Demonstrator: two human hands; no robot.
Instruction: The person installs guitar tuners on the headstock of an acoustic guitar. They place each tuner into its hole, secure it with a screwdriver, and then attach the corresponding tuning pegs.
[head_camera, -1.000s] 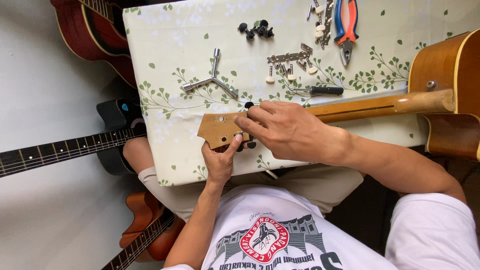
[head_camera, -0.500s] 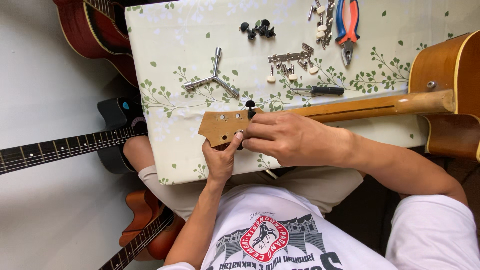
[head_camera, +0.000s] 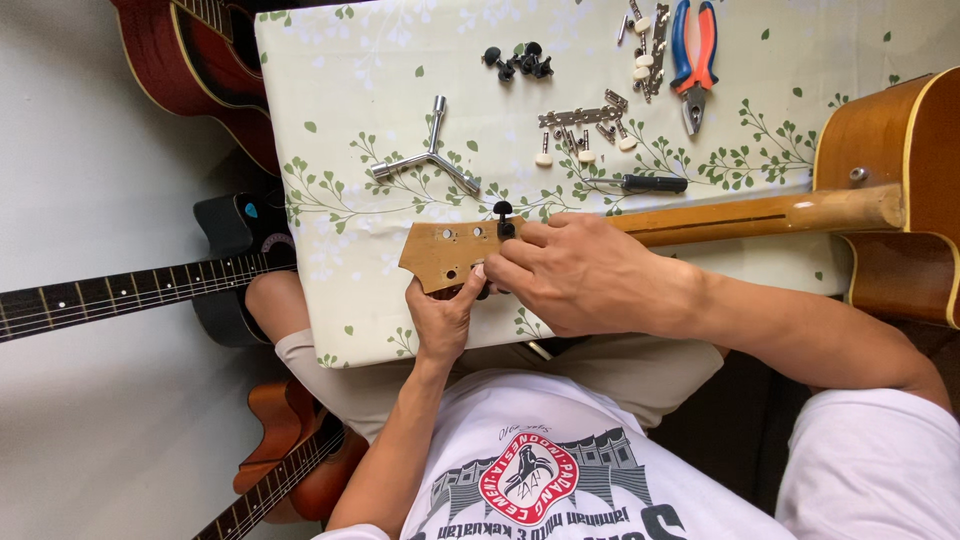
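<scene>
Head view of a bare wooden guitar headstock (head_camera: 440, 252), flat and angular, lying near the near edge of a table (head_camera: 330, 120) covered in a pale cloth printed with green leaf sprigs; the headstock's tip points left and stops short of the cloth's left edge, leaving open cloth beyond it. The smooth yellow neck (head_camera: 760, 212) runs right to the glossy amber body (head_camera: 905, 190) at the right border. The left hand (head_camera: 442, 318) comes up from the near edge, its fingers curled on the underside of the headstock; whether it pinches a part there cannot be told. The right hand (head_camera: 580, 272) lies over the neck where it meets the headstock, fingers closed about a black tuning peg (head_camera: 503, 215) standing in the headstock's far side. Farther away lie one three-armed metal wrench (head_camera: 428, 158), one cluster of black pegs (head_camera: 518, 60), loose metal tuner strips with cream buttons (head_camera: 585, 125), one black-handled screwdriver (head_camera: 650, 184) and one pair of pliers (head_camera: 693, 55) with red and blue grips. Three other guitars crowd the left floor: a red one (head_camera: 180, 60) far, a black one (head_camera: 130, 290) in the middle, a brown one (head_camera: 290, 450) near.
</scene>
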